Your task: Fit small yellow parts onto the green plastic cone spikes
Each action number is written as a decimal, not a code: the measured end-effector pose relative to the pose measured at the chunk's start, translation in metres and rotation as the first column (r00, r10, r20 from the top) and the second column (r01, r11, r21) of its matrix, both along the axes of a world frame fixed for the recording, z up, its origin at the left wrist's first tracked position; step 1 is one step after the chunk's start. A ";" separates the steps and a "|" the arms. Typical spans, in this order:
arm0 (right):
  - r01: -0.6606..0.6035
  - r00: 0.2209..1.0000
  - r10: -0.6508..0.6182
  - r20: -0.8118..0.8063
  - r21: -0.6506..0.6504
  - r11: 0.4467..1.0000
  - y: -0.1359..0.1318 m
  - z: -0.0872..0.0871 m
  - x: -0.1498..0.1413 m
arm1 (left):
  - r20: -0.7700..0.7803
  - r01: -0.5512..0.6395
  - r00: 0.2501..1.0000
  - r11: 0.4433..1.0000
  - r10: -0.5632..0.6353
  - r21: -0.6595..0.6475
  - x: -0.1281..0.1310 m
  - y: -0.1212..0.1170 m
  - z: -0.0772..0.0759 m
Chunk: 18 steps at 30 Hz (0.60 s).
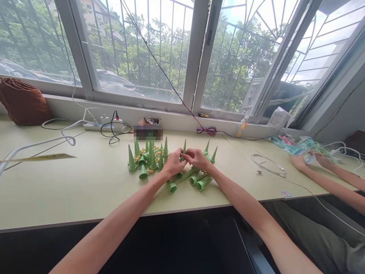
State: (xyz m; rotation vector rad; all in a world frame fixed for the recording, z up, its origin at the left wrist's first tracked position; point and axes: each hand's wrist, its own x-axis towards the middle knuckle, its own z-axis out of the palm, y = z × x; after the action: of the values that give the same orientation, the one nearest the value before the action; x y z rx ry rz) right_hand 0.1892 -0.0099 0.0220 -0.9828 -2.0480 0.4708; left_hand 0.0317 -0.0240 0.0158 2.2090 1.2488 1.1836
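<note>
My left hand (175, 163) and my right hand (199, 158) meet over the table with fingers bent and fingertips together. Between them a green plastic spike (184, 146) points upward, its lower part hidden by my fingers; my left fingers close around it. My right hand pinches at the same spot, but what lies in its fingertips is too small to make out. Left of my hands, several green spikes (131, 160) stand upright among small yellow fittings (150, 171). More hollow green spikes (201, 185) lie on their sides close to my right wrist.
The pale table (71, 190) runs along a window. At its back are a power strip (108, 126), a small cardboard box (149, 121) and a bottle (242, 126). A coiled white cable (266, 164) lies to the right, near another person's hands (299, 161) and plastic bags (288, 144).
</note>
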 end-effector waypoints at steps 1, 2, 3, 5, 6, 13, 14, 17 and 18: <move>0.000 1.000 0.000 -0.002 -0.003 1.000 0.000 0.000 0.000 | 0.002 0.000 1.000 1.000 0.000 0.003 0.000 0.000 0.000; -0.002 1.000 0.002 -0.006 -0.006 1.000 0.000 0.000 0.000 | 0.002 -0.001 1.000 1.000 0.001 0.006 0.000 0.000 0.000; -0.005 1.000 0.005 -0.010 -0.007 1.000 0.000 0.000 0.000 | 0.001 -0.002 1.000 1.000 0.002 0.008 0.000 0.000 0.000; -0.014 1.000 0.014 -0.018 -0.009 1.000 0.000 0.000 0.000 | -0.001 -0.007 1.000 1.000 0.007 0.015 0.000 0.000 0.000; -0.018 1.000 0.017 -0.019 -0.010 1.000 0.000 0.000 0.000 | -0.002 -0.009 1.000 1.000 0.009 0.017 0.000 0.000 0.000; -0.022 0.999 0.021 -0.029 -0.022 1.000 0.001 -0.001 0.000 | 0.006 -0.012 1.000 1.000 0.011 0.024 0.000 0.001 -0.001; -0.025 0.999 0.024 -0.029 -0.022 0.999 0.001 -0.001 0.000 | 0.004 -0.012 1.000 1.000 0.012 0.024 0.000 0.001 -0.001; -0.033 0.999 0.032 -0.034 -0.023 0.999 0.001 -0.001 0.000 | 0.001 -0.012 1.000 1.000 0.012 0.022 0.000 0.001 -0.001; -0.033 0.999 0.032 -0.034 -0.023 0.999 0.001 -0.001 0.000 | 0.002 -0.012 1.000 1.000 0.012 0.022 0.000 0.001 -0.001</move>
State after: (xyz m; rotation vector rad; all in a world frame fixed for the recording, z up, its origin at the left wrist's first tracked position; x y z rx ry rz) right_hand 0.1888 -0.0090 0.0210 -0.9505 -2.0348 0.5270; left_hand 0.0314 -0.0232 0.0151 2.2186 1.2556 1.2095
